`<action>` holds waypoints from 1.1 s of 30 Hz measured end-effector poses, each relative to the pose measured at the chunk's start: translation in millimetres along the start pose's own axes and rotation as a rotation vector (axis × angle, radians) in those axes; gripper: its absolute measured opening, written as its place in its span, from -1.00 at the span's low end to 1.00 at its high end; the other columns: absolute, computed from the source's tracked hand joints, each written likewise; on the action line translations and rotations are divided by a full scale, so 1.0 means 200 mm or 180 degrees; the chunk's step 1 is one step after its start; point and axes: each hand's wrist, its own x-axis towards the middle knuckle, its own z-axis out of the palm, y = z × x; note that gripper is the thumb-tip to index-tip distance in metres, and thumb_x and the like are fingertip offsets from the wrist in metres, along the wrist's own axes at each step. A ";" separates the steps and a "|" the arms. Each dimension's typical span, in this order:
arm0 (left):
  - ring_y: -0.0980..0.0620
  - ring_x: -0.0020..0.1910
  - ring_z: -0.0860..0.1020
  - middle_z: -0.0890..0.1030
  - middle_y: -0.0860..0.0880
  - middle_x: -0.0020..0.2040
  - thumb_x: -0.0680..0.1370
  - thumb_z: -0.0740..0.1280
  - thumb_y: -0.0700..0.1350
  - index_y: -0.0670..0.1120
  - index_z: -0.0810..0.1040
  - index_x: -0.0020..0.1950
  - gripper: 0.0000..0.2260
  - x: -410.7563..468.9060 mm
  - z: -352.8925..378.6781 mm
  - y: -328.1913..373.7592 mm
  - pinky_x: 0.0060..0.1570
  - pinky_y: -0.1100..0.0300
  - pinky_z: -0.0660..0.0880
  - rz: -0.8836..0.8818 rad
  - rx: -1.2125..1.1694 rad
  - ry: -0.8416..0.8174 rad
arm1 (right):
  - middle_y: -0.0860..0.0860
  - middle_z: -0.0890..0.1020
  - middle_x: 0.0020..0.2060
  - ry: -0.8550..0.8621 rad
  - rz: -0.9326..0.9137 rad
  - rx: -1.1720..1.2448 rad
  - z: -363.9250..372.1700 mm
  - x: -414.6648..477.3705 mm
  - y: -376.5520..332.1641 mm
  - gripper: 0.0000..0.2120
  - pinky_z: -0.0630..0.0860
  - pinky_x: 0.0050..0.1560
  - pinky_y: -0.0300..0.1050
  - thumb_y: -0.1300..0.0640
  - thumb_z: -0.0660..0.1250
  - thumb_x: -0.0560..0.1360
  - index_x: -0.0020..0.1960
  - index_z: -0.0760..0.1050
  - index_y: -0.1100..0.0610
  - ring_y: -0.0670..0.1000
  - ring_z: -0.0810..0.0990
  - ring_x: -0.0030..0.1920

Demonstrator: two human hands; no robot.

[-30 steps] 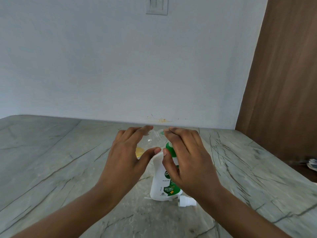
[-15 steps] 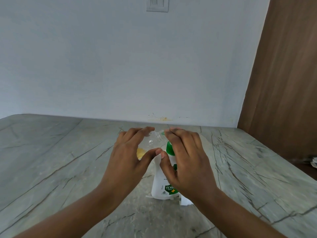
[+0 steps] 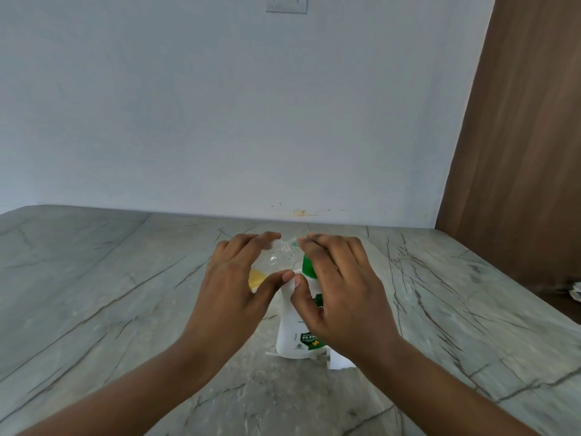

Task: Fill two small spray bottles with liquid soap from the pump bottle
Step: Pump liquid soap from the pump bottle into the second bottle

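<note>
A small clear spray bottle [image 3: 276, 259] lies tilted between my hands, with yellow soap [image 3: 256, 278] pooled at its lower left end. My left hand [image 3: 239, 284] grips its body between thumb and fingers. My right hand [image 3: 342, 291] curls around the bottle's neck end, fingertips on top and thumb below. Right behind my right hand stands the white pump bottle [image 3: 292, 332], its green pump collar [image 3: 308, 267] showing between my fingers. A white spray cap [image 3: 338, 361] lies on the counter by the pump bottle's base, partly hidden by my right wrist. No other small bottle is in view.
The grey veined stone counter [image 3: 125, 309] stretches back to a pale wall. A brown wooden panel [image 3: 518, 152] rises along the right side. A small pale object [image 3: 577, 289] shows at the right edge of the frame, beyond the counter.
Both hands keep their hold on the small bottle and have barely moved. My right wrist now covers more of the white cap on the counter.
</note>
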 end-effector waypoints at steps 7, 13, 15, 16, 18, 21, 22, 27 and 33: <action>0.16 0.10 0.40 0.45 0.20 0.08 0.44 0.37 0.06 0.05 0.48 0.24 -0.62 0.02 -0.02 0.02 -0.02 0.41 0.27 0.0010 0.0019 0.0117 | 0.10 0.59 -0.02 -0.0024 0.0010 -0.0004 -0.02 0.03 0.01 -0.65 0.51 -0.16 -0.23 0.07 0.20 0.48 0.13 0.56 0.26 0.02 0.47 0.02; 0.11 0.11 0.42 0.45 0.19 0.08 0.44 0.38 0.06 0.05 0.47 0.25 -0.61 0.03 -0.02 0.03 0.00 0.24 0.34 0.0002 0.0028 0.0134 | 0.09 0.60 -0.02 0.0008 0.0034 0.0017 -0.02 0.04 0.01 -0.66 0.51 -0.15 -0.24 0.08 0.20 0.47 0.12 0.57 0.25 0.00 0.46 0.03; 0.12 0.11 0.41 0.45 0.19 0.08 0.44 0.37 0.06 0.05 0.47 0.25 -0.61 0.03 -0.02 0.03 -0.01 0.28 0.34 0.0014 0.0026 0.0130 | 0.09 0.60 -0.02 0.0023 0.0043 0.0005 -0.03 0.04 0.01 -0.66 0.48 -0.12 -0.26 0.09 0.20 0.47 0.12 0.57 0.26 0.00 0.46 0.04; 0.14 0.11 0.40 0.45 0.19 0.08 0.44 0.37 0.06 0.05 0.47 0.25 -0.61 0.03 -0.02 0.03 -0.01 0.31 0.32 0.0013 0.0024 0.0127 | 0.10 0.60 -0.01 0.0027 0.0042 0.0007 -0.02 0.04 0.01 -0.66 0.46 -0.10 -0.28 0.09 0.21 0.47 0.12 0.56 0.26 0.01 0.46 0.04; 0.15 0.11 0.39 0.45 0.20 0.08 0.44 0.37 0.06 0.05 0.47 0.25 -0.61 0.02 -0.02 0.04 -0.01 0.31 0.31 0.0008 0.0018 0.0128 | 0.12 0.59 0.00 0.0054 0.0055 0.0043 -0.01 0.03 0.00 -0.66 0.40 -0.03 -0.26 0.11 0.22 0.47 0.13 0.56 0.28 0.02 0.45 0.05; 0.14 0.11 0.39 0.45 0.19 0.08 0.44 0.36 0.06 0.04 0.47 0.25 -0.61 0.02 -0.02 0.04 0.00 0.26 0.32 0.0011 0.0023 0.0141 | 0.13 0.58 0.02 0.0106 0.0114 0.0077 0.00 0.02 0.00 -0.65 0.36 0.01 -0.27 0.12 0.23 0.46 0.15 0.54 0.28 0.02 0.43 0.07; 0.14 0.11 0.39 0.45 0.19 0.08 0.44 0.36 0.06 0.04 0.47 0.25 -0.61 0.02 -0.02 0.04 0.00 0.26 0.32 0.0018 0.0027 0.0141 | 0.13 0.58 0.02 0.0111 0.0122 0.0064 0.01 0.02 0.00 -0.65 0.36 0.01 -0.28 0.11 0.23 0.46 0.15 0.53 0.28 0.02 0.42 0.07; 0.16 0.09 0.37 0.44 0.20 0.08 0.43 0.29 0.14 0.06 0.47 0.25 -0.59 0.00 -0.01 0.01 -0.02 0.41 0.26 0.0050 0.0038 0.0087 | 0.13 0.57 0.03 0.0100 0.0134 0.0099 0.02 -0.01 -0.01 -0.64 0.40 -0.02 -0.31 0.10 0.23 0.47 0.16 0.53 0.28 0.02 0.43 0.09; 0.28 0.07 0.30 0.40 0.25 0.08 0.46 0.28 0.17 0.11 0.45 0.26 -0.60 -0.01 0.02 -0.02 -0.05 0.42 0.25 0.0099 0.0089 0.0077 | 0.14 0.59 0.04 0.0106 0.0110 0.0164 0.04 -0.03 -0.01 -0.64 0.40 0.07 -0.23 0.09 0.25 0.48 0.15 0.55 0.30 0.04 0.44 0.11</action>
